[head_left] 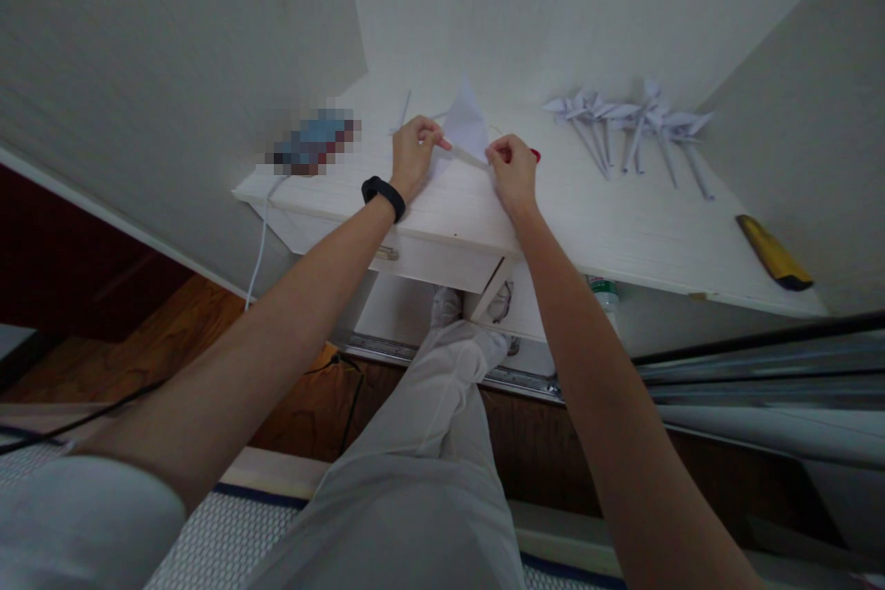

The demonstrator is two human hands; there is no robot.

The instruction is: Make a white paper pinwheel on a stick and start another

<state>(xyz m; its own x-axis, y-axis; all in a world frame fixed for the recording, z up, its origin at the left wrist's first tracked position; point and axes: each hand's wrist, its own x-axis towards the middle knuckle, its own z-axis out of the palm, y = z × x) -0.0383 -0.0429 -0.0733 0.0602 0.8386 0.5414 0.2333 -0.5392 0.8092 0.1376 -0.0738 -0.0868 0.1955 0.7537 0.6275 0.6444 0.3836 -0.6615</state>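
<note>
Between my two hands is a white sheet of paper (466,122), its pointed corner facing the wall and its near edge folded or rolled into a narrow strip. My left hand (415,153), with a black band on the wrist, pinches the strip's left end. At the other end, the fingertips of my right hand (512,170) are closed on the paper. A small red thing (536,155) shows just beyond my right hand, mostly hidden by it. Behind my left hand lies a thin white paper stick (406,109).
Several folded paper shapes on rolled stems (632,120) lie at the right back of the white desk (442,212). A yellow and black tool (774,253) rests near the right edge. At left, a pixelated device (314,143) has a white cable (260,249). A bottle (604,293) stands below.
</note>
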